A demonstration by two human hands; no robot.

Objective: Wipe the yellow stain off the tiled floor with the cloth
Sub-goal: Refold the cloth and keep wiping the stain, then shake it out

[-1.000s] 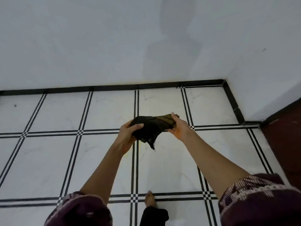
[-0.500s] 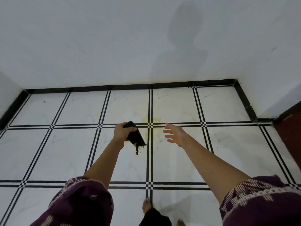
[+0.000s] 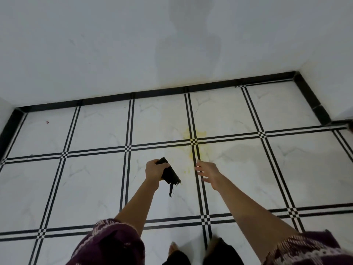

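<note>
A faint yellow stain (image 3: 193, 139) spreads over the white tiled floor (image 3: 91, 184) around a crossing of black grout lines, with smaller yellow specks trailing toward me. My left hand (image 3: 154, 170) grips a dark folded cloth (image 3: 170, 175) in the air, a frayed thread hanging from its lower corner. The cloth is left of and nearer to me than the stain. My right hand (image 3: 207, 172) is held out with fingers spread, holding nothing, just below the stain in the view.
A white wall (image 3: 133, 44) with a black skirting (image 3: 152, 93) bounds the floor ahead, with corners at far left and far right. My feet (image 3: 173, 247) stand at the bottom edge. A small red speck (image 3: 46, 122) lies on a far-left tile.
My right hand let go of the cloth and drew apart, fingers spread. The cloth stays folded in my left hand. The view tilted so the stain now shows.
</note>
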